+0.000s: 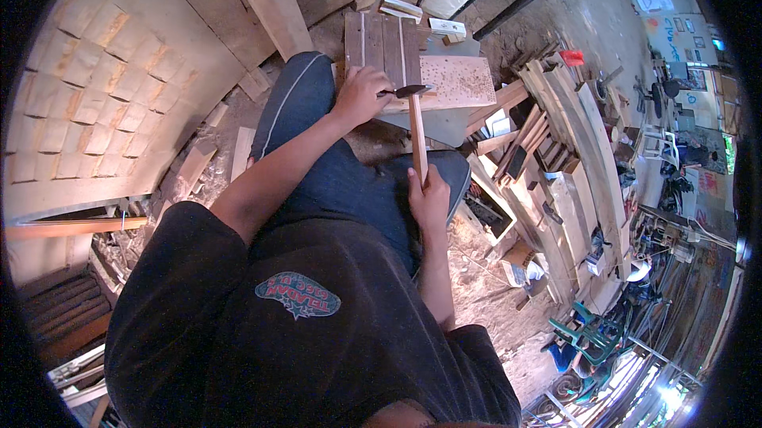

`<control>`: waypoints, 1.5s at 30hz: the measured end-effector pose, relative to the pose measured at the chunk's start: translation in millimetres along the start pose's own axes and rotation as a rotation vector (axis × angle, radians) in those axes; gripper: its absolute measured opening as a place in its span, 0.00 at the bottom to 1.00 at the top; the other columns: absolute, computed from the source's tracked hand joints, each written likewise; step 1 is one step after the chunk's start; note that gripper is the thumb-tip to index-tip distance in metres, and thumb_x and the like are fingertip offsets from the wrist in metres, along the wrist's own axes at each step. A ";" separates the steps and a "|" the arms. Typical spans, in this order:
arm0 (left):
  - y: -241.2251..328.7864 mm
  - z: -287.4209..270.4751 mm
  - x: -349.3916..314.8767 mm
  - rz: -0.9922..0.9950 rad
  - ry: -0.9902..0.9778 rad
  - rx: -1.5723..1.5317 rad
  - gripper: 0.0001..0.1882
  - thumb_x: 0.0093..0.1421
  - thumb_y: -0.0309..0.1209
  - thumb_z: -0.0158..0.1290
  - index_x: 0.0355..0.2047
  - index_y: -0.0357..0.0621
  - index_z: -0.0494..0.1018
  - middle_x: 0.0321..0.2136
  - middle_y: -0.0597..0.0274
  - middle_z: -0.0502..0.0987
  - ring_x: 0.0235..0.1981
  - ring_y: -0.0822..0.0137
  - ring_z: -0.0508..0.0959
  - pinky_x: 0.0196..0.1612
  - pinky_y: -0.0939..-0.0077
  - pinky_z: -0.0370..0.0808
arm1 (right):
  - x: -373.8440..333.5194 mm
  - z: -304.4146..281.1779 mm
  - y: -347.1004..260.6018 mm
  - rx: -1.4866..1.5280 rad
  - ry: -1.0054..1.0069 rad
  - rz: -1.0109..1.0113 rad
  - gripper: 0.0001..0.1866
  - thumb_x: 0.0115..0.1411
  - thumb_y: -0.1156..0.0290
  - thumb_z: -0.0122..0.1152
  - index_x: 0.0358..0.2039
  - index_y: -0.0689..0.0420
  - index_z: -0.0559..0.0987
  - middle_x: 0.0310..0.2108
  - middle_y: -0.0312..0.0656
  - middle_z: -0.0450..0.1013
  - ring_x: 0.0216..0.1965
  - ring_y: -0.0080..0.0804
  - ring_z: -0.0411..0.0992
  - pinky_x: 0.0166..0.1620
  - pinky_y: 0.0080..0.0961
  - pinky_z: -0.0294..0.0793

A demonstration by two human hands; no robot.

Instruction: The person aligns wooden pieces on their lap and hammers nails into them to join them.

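"Starting at the right hand [429,192], what is it holding, and why there?"

"It is closed around the wooden handle of a hammer [418,138], well down from the dark head. That low grip probably leaves more length for a swing. The hammer's head is beyond that hand, right beside the left one."

"And the left hand [363,97]?"

"It lies at the near end of a dark board [382,47], fingers curled toward the hammer's head. Whether they pinch something small or only steady the wood, I cannot tell. Pressing there would likely stop the board from slipping."

"What about the pale block [468,83] to the right of the left hand?"

"It is covered in small marks and seems to run under the board. I would guess it gives firm backing and spares the grey table [444,130] below. The person's knees [300,83] spread around the near side, which brings the work within reach of both hands."

"And farther out?"

"Past the left hand, near the board's far end, there is a small whitish piece [447,28], perhaps set there to be clear of the hammer. Well to the right of the right hand lie long planks [601,150], and beyond them, a green chair [591,337]."
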State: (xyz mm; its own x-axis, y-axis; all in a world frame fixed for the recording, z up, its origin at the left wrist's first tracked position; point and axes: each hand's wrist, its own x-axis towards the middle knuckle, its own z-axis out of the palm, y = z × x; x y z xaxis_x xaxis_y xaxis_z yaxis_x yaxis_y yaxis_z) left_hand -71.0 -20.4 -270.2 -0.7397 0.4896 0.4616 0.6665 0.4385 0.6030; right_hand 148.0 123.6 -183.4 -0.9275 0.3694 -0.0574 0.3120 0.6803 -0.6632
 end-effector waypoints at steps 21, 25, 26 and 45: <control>-10.7 -2.6 3.5 0.207 0.006 0.103 0.05 0.55 0.30 0.62 0.33 0.50 0.84 0.38 0.70 0.83 0.43 0.65 0.78 0.47 0.63 0.68 | -14.0 -9.6 29.7 0.226 -0.009 0.186 0.16 0.66 0.62 0.65 0.32 0.63 0.77 0.21 0.53 0.72 0.21 0.38 0.68 0.29 0.35 0.69; -5.8 -7.4 6.4 0.142 -0.020 0.038 0.06 0.54 0.31 0.63 0.33 0.49 0.84 0.37 0.70 0.82 0.42 0.64 0.78 0.48 0.64 0.69 | -11.1 -12.5 20.5 0.156 -0.038 0.074 0.14 0.66 0.63 0.64 0.34 0.63 0.77 0.22 0.56 0.73 0.22 0.52 0.73 0.28 0.39 0.71; -5.2 -8.5 6.1 0.139 -0.016 0.041 0.06 0.54 0.31 0.63 0.33 0.49 0.84 0.37 0.70 0.82 0.42 0.64 0.78 0.48 0.64 0.69 | -9.7 -12.6 19.4 0.146 -0.030 0.027 0.14 0.66 0.63 0.64 0.35 0.62 0.76 0.22 0.57 0.73 0.24 0.57 0.74 0.28 0.41 0.71; -9.3 -7.8 0.1 0.123 -0.086 0.002 0.10 0.54 0.36 0.65 0.34 0.45 0.85 0.41 0.67 0.81 0.46 0.60 0.77 0.53 0.60 0.66 | 16.8 -11.7 27.0 -0.025 -0.067 -0.139 0.12 0.66 0.68 0.62 0.33 0.62 0.72 0.25 0.60 0.74 0.28 0.64 0.75 0.29 0.50 0.72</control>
State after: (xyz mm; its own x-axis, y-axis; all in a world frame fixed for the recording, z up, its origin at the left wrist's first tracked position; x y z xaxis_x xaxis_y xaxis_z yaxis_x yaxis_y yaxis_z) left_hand -78.0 -30.3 -270.6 -0.6419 0.6025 0.4742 0.7518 0.3729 0.5439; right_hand 143.3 155.5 -193.6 -0.9736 0.2277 -0.0165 0.1836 0.7379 -0.6494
